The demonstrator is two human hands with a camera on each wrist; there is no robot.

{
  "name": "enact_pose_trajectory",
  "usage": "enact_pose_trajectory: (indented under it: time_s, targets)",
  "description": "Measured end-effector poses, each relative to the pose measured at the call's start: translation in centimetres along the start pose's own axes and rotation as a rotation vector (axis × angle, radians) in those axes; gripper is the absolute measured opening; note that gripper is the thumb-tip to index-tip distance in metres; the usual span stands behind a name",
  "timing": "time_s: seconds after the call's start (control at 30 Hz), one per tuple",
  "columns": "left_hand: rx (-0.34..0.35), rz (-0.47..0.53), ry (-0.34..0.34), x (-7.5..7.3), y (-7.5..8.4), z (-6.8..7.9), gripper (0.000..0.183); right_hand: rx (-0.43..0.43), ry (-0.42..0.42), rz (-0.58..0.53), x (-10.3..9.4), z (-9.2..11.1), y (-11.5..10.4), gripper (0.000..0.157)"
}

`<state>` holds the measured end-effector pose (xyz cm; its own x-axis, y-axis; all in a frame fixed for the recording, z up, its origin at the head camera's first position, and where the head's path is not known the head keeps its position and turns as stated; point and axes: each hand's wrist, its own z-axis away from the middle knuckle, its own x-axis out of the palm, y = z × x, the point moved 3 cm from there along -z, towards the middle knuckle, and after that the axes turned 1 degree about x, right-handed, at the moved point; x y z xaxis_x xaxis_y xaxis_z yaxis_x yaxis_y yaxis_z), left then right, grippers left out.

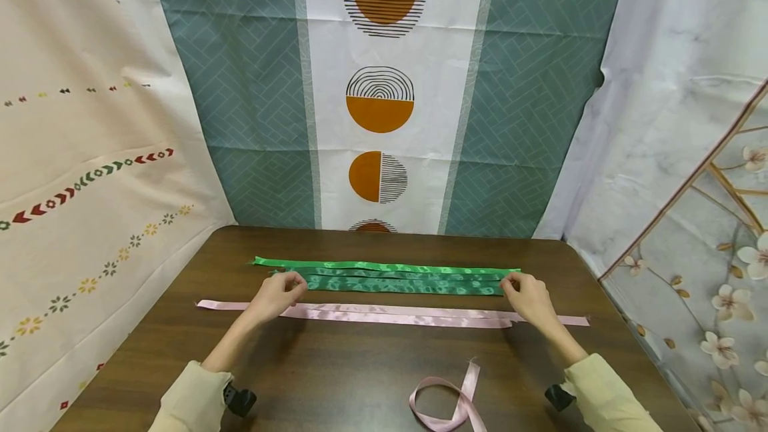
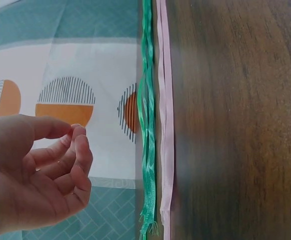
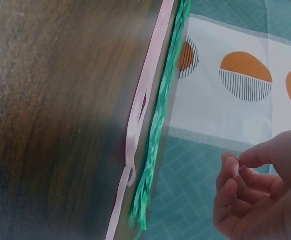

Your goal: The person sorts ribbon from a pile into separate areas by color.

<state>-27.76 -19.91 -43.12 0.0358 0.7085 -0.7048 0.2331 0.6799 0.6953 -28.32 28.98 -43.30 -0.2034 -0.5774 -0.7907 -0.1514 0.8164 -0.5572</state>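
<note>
Several green ribbons lie stretched side by side across the table, a bright green ribbon at the back and darker green ribbons in front. My left hand is over their left end, thumb and forefinger tips together. Over the right end is my right hand, its fingertips meeting in the same way. No ribbon shows between the fingers of the left hand or the right hand in the wrist views. Nearer to me, pink ribbons run parallel to the green ones, passing below both hands in the head view.
A loose pink ribbon lies looped at the table's near side. The brown wooden table ends at a patterned cloth backdrop. Other hanging cloths flank it on the left and right.
</note>
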Motion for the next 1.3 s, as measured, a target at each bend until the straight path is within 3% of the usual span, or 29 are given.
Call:
enact_pose_trajectory:
  time_s: [1.1, 1.3]
  targets:
    - [0.003, 0.051, 0.004, -0.2, 0.03, 0.02, 0.012, -0.052, 0.033, -0.029, 0.09, 0.1, -0.9, 0.021]
    - [0.007, 0.065, 0.013, -0.11, 0.1, 0.01, 0.011, -0.119, 0.008, -0.056, 0.55, -0.03, -0.9, 0.016]
